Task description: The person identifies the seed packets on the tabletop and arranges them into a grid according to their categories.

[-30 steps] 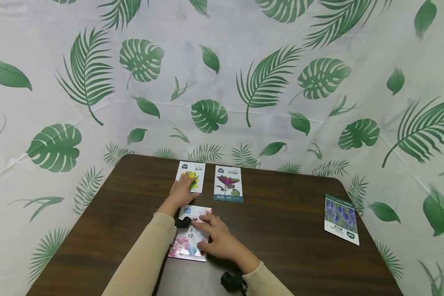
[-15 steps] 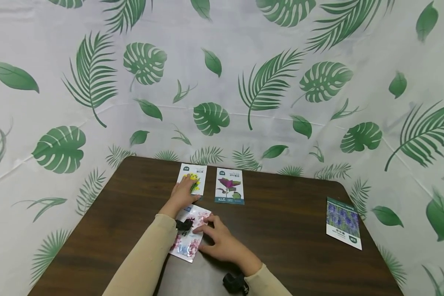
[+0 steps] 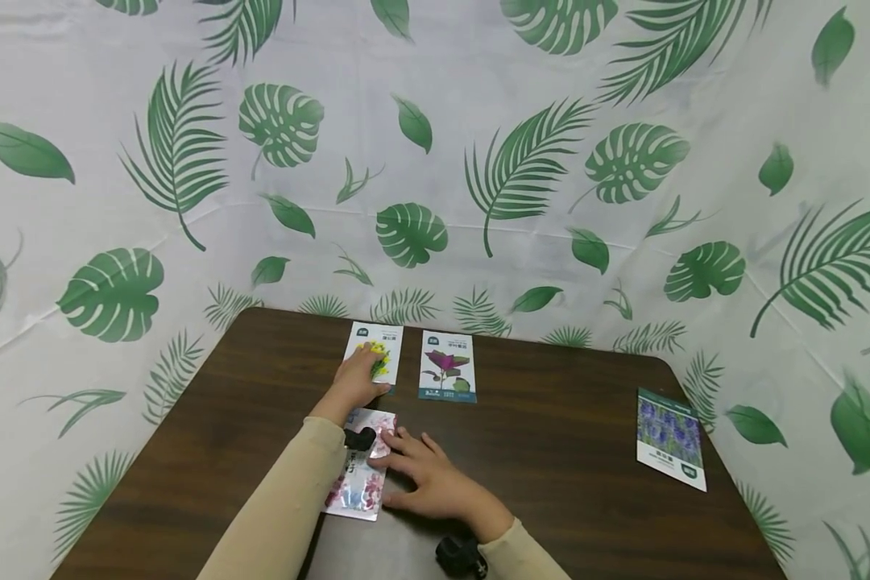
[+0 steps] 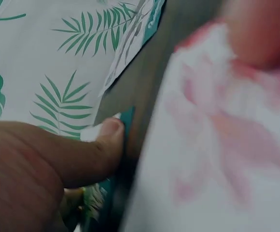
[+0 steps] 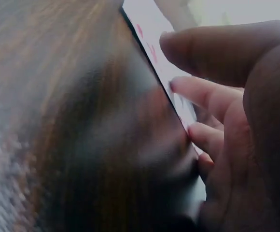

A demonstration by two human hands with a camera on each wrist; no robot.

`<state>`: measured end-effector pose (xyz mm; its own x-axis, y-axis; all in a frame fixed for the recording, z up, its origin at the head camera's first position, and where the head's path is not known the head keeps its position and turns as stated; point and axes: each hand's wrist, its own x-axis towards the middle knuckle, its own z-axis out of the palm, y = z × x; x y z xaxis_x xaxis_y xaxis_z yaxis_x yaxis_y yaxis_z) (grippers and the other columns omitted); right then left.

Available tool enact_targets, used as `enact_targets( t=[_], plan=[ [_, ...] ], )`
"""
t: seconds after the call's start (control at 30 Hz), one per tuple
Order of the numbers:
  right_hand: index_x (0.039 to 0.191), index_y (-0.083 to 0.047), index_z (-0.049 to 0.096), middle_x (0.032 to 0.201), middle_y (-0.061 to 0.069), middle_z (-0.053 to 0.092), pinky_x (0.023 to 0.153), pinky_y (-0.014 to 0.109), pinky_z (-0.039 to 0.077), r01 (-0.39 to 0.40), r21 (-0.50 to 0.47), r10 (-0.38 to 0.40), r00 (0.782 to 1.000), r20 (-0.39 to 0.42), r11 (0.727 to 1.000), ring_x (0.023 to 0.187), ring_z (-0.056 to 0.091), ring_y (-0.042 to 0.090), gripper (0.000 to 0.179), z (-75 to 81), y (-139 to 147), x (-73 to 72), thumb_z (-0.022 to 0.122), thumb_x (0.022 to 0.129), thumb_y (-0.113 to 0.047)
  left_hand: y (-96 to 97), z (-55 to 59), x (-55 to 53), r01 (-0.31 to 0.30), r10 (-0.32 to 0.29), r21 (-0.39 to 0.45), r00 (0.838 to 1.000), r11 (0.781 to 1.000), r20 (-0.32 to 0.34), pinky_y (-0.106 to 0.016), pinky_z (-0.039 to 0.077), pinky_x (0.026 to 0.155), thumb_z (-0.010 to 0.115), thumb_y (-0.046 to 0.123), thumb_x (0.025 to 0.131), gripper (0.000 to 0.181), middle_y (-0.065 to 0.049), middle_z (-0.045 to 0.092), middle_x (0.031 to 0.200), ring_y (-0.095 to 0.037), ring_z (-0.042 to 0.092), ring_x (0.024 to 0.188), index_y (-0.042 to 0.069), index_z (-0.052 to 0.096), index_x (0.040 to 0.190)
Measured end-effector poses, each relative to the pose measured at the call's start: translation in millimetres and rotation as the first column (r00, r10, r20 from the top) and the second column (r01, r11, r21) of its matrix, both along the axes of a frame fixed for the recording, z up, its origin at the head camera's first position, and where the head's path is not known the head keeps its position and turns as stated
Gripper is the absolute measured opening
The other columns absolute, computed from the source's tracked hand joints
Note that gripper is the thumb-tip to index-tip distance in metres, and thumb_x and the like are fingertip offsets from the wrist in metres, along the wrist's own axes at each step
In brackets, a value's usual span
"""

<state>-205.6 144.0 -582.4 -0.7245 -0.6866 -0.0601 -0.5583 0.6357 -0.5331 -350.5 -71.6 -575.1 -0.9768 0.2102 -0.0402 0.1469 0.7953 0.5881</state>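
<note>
My left hand (image 3: pixel 350 385) rests on a white seed packet printed with yellow flowers (image 3: pixel 389 338) at the back of the table. In the left wrist view its thumb lies straight along the packet's teal edge; the other fingertips are hidden there. Nearer me lies a shiny pink-and-white floral packet (image 3: pixel 360 493), partly covered by my left wrist and its black strap. My right hand (image 3: pixel 435 485), fingers spread, touches the pink packet's right side. The right wrist view shows those fingers along the packet's edge (image 5: pixel 152 46), with the thumb apart.
Right of the yellow-flower packet lies a packet with a magenta flower (image 3: pixel 447 366). A packet with violet-blue flowers (image 3: pixel 670 435) lies askew near the right edge of the dark wooden table (image 3: pixel 551 451). A leaf-patterned cloth (image 3: pixel 478 177) hangs behind the table.
The pink packet turns askew, then straightens somewhat and ends farther left, with my right fingers following it left. My left hand stays on the yellow-flower packet.
</note>
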Motion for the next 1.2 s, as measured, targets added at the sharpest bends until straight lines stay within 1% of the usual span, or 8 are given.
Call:
enact_targets(
  t=[0.1, 0.23, 0.5, 0.83, 0.93, 1.03, 1.1, 1.2],
  plan=[
    [0.16, -0.04, 0.055, 0.183, 0.002, 0.027, 0.134, 0.071, 0.013, -0.015, 0.012, 0.015, 1.0, -0.015, 1.0, 0.171, 0.022, 0.035, 0.061, 1.6, -1, 1.3, 0.073, 0.103, -0.048, 2.3, 4.3, 0.5, -0.003, 0.003, -0.027, 1.0, 1.0, -0.022, -0.065, 0.025, 0.134, 0.084, 0.024, 0.098, 0.068, -0.029, 0.028, 0.177, -0.047, 0.023, 0.167, 0.002, 0.057, 0.157],
    [0.163, -0.043, 0.051, 0.182, 0.008, 0.026, 0.134, 0.07, 0.016, -0.008, 0.031, 0.008, 1.0, -0.028, 0.999, 0.169, 0.026, 0.036, 0.065, 3.7, -3, 3.0, 0.074, 0.102, -0.049, 4.1, 6.0, 1.9, -0.01, 0.01, -0.016, 1.0, 1.0, -0.029, -0.065, 0.024, 0.134, 0.084, 0.022, 0.098, 0.067, -0.03, 0.029, 0.176, -0.048, 0.023, 0.167, 0.0, 0.057, 0.155],
    [0.164, -0.037, 0.05, 0.183, 0.003, 0.026, 0.135, 0.067, 0.018, 0.008, 0.045, -0.006, 0.999, -0.047, 0.999, 0.17, 0.026, 0.031, 0.065, 0.3, -3, 1.3, 0.072, 0.104, -0.047, 3.3, 3.5, 4.3, -0.022, 0.023, 0.031, 0.999, 0.999, -0.028, -0.065, 0.02, 0.136, 0.083, 0.02, 0.098, 0.066, -0.03, 0.028, 0.177, -0.047, 0.021, 0.168, -0.001, 0.057, 0.155],
    [0.161, -0.037, 0.056, 0.181, 0.004, 0.029, 0.134, 0.067, 0.021, 0.022, -0.009, -0.022, 1.0, -0.017, 1.0, 0.167, 0.031, 0.03, 0.058, -0.9, -1, -2.1, 0.071, 0.105, -0.045, 0.5, -8.1, 6.4, -0.029, 0.032, 0.078, 0.999, 0.997, -0.034, -0.066, 0.011, 0.137, 0.081, 0.023, 0.1, 0.071, -0.028, 0.02, 0.18, -0.045, 0.013, 0.17, 0.003, 0.052, 0.161],
    [0.158, -0.038, 0.059, 0.181, 0.001, 0.029, 0.133, 0.07, 0.019, 0.019, -0.065, -0.015, 0.998, 0.057, 0.998, 0.168, 0.028, 0.033, 0.053, 0.4, 4, -5.8, 0.07, 0.106, -0.044, 1.7, -10.9, 7.4, -0.031, 0.034, 0.073, 0.998, 0.997, -0.045, -0.064, 0.007, 0.138, 0.08, 0.025, 0.101, 0.071, -0.028, 0.018, 0.18, -0.044, 0.011, 0.17, 0.005, 0.051, 0.163],
    [0.155, -0.037, 0.061, 0.18, -0.005, 0.031, 0.133, 0.066, 0.026, 0.043, -0.194, -0.004, 0.98, 0.199, 0.98, 0.167, 0.029, 0.032, 0.046, 0.3, 14, -12.9, 0.067, 0.11, -0.038, 3.2, -12.2, 8.3, -0.035, 0.04, 0.078, 0.997, 0.996, -0.06, -0.064, 0.006, 0.138, 0.08, 0.025, 0.101, 0.071, -0.028, 0.018, 0.18, -0.044, 0.012, 0.17, 0.006, 0.051, 0.162],
    [0.154, -0.034, 0.062, 0.179, -0.007, 0.034, 0.132, 0.059, 0.031, 0.082, -0.302, 0.015, 0.952, 0.306, 0.95, 0.166, 0.031, 0.03, 0.042, -0.4, 22, -18.2, 0.064, 0.112, -0.032, 4.0, -12.6, 8.7, -0.041, 0.047, 0.082, 0.997, 0.996, -0.068, -0.065, 0.007, 0.138, 0.08, 0.025, 0.101, 0.07, -0.028, 0.02, 0.179, -0.045, 0.013, 0.17, 0.006, 0.052, 0.162],
    [0.155, -0.022, 0.062, 0.177, -0.003, 0.039, 0.13, 0.044, 0.036, 0.16, -0.463, 0.067, 0.897, 0.437, 0.872, 0.165, 0.034, 0.025, 0.04, -2.3, 33, -24.2, 0.058, 0.115, -0.023, 4.9, -12.1, 9.5, -0.05, 0.057, 0.085, 0.996, 0.995, -0.076, -0.066, 0.008, 0.137, 0.08, 0.024, 0.1, 0.068, -0.028, 0.021, 0.179, -0.046, 0.014, 0.17, 0.007, 0.054, 0.161]
  ],
)
